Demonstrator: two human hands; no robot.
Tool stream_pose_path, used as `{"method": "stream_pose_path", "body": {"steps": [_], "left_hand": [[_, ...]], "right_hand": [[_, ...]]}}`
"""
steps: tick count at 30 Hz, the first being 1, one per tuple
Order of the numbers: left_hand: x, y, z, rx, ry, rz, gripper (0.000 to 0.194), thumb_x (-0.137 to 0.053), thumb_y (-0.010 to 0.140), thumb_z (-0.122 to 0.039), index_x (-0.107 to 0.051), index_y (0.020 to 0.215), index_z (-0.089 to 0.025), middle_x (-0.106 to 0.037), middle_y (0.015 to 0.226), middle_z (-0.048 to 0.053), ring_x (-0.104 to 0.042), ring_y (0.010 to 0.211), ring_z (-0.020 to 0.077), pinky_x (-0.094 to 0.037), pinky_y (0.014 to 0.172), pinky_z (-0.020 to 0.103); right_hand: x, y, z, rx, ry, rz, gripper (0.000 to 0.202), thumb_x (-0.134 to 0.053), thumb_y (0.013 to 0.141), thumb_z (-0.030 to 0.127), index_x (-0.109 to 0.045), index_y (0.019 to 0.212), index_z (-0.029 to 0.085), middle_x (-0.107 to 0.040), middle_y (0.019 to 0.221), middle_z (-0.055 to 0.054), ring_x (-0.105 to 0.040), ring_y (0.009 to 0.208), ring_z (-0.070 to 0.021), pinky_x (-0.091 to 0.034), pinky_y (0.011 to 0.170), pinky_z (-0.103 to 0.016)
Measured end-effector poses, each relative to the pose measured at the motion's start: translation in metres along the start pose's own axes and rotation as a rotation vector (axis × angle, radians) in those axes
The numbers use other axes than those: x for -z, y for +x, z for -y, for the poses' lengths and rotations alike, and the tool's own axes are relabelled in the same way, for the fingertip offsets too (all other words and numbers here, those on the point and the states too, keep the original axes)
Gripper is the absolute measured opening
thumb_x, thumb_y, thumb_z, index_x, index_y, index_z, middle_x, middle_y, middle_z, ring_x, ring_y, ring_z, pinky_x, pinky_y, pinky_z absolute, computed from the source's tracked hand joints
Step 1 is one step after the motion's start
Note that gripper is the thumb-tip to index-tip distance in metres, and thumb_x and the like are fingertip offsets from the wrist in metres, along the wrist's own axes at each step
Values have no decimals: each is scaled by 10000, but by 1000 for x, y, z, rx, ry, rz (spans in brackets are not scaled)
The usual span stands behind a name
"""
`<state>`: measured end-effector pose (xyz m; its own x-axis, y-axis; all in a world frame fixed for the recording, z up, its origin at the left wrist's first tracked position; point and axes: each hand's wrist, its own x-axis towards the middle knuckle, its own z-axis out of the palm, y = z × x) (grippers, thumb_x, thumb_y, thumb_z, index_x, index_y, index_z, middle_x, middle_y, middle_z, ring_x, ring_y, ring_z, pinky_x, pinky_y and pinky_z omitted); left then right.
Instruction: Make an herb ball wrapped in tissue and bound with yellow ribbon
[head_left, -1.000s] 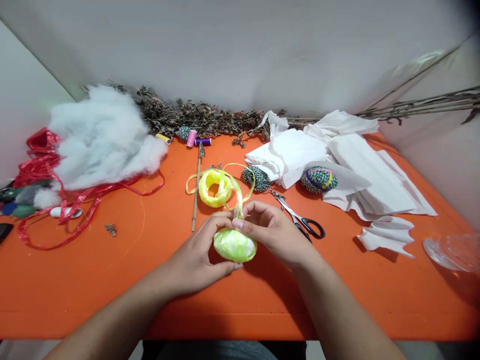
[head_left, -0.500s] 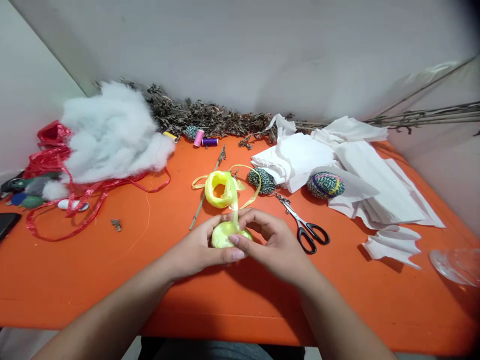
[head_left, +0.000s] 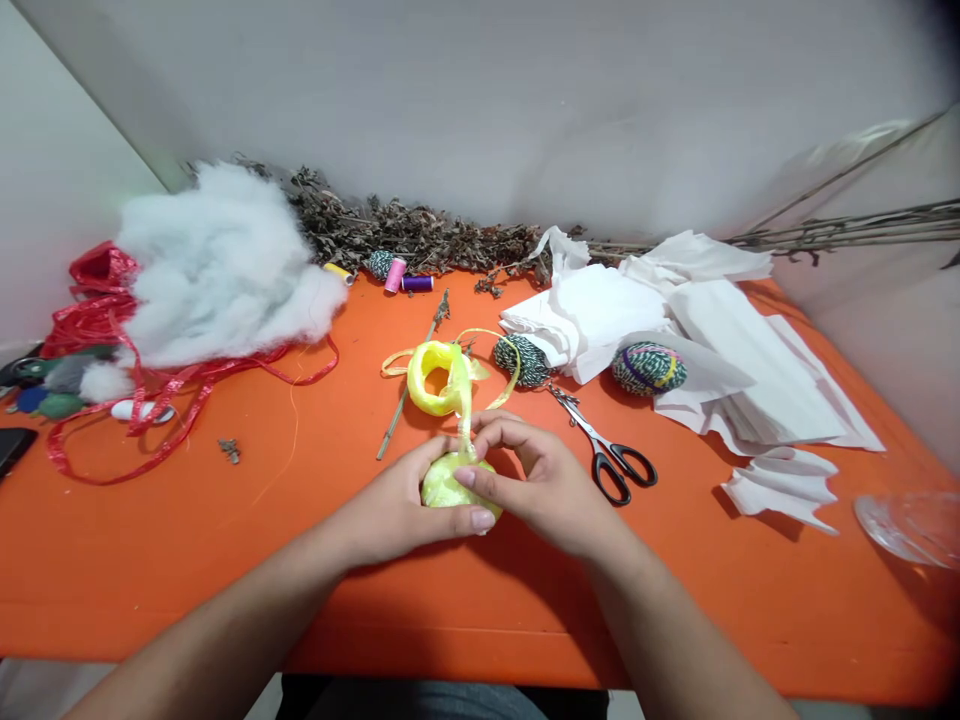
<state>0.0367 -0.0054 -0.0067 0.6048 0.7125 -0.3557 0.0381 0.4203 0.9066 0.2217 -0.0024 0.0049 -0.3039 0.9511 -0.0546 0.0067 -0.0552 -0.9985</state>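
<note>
A pale yellow-green ball [head_left: 444, 484], wrapped in shiny ribbon, is gripped by my left hand [head_left: 397, 505], whose thumb lies along its near side. My right hand [head_left: 536, 475] pinches the yellow ribbon [head_left: 465, 425] between thumb and fingers at the top of the ball. That strip runs up to a roll of yellow ribbon [head_left: 429, 405] lying just beyond my hands. A dry stem [head_left: 401, 410] rests left of the roll. To the right of my right hand lie scissors [head_left: 611, 455] with black handles. The undersides of the ball and some fingertips are hidden.
White fibre stuffing [head_left: 225, 270] and red ribbon [head_left: 195, 400] cover the left. Dried plants [head_left: 420, 230] line the wall. Thread spools [head_left: 395, 275], a green-and-white yarn ball [head_left: 521, 360] and another with coloured bands [head_left: 649, 369] lie farther back. White paper [head_left: 757, 360] spreads right, near a clear plastic item [head_left: 907, 528].
Both hands still hold the ball and ribbon. More of the ball shows between my fingers, and my left thumb sits slightly lower on it. The whole view has shifted slightly.
</note>
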Motion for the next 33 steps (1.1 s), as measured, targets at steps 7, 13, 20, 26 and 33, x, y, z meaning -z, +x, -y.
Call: {"method": "stream_pose_path", "body": {"steps": [7, 13, 20, 26, 33], "left_hand": [[-4, -4, -2, -91, 183, -12, 678, -754, 800, -382, -455, 1387, -227, -586, 1303, 99, -568, 1150, 275, -474, 930, 379], [-4, -6, 0, -108, 229, -108, 664, -768, 784, -381, -471, 1360, -239, -548, 1397, 103, -566, 1189, 290, -476, 963, 397], [-3, -7, 1, -174, 287, -131, 733, -751, 809, -356, -394, 1448, -309, -410, 1548, 68, -413, 1394, 292, -377, 1123, 419], [-4, -11, -6, -170, 364, -33, 948, -775, 784, -347, -213, 1547, -317, -291, 1621, 76, -310, 1463, 320, -358, 1157, 440], [-5, -14, -6, -179, 492, -3, 1050, -788, 767, -370, -110, 1569, -352, -252, 1638, 68, -206, 1501, 334, -247, 1208, 495]], "right_hand": [[6, 3, 4, -218, 250, 146, 260, -795, 757, 437, -747, 864, 205, -678, 947, -36, -612, 899, -169, -460, 834, -320], [7, 5, 0, -277, 302, 24, 291, -892, 618, 401, -711, 703, 189, -691, 893, -24, -609, 828, -155, -470, 759, -287], [7, 5, 8, -254, 339, 42, 309, -899, 612, 393, -683, 665, 179, -655, 863, -2, -579, 775, -126, -460, 720, -262], [11, 3, 10, -342, 451, 123, 291, -872, 679, 382, -700, 751, 160, -644, 791, 4, -567, 706, -99, -446, 677, -227], [11, 1, 12, -396, 489, 114, 354, -921, 587, 365, -681, 761, 172, -637, 727, 16, -571, 659, -112, -455, 633, -232]]}}
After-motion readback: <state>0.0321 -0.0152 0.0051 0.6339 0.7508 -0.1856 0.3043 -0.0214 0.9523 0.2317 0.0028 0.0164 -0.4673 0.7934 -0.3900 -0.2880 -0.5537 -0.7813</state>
